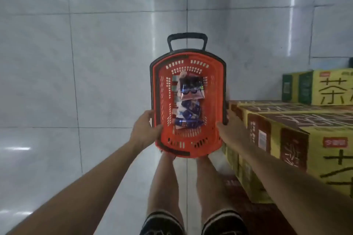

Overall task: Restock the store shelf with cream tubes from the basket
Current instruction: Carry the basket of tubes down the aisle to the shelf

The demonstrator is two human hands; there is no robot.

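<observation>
Head view: the basket [188, 105] sits at centre, held between both hands. The left hand [145, 129] grips its rim at 9 o'clock, fingers curled around the edge. The right hand [226, 129] holds the rim at 3 o'clock; its fingers are hidden. Cream tubes [188, 114], blue and white, lie heaped inside, too jumbled to count. The basket is orange slotted plastic with 1 black handle [187, 37] at 12 o'clock. Yellow cardboard boxes [286, 129] are stacked at 3 o'clock on the glossy tiled floor [76, 63].
</observation>
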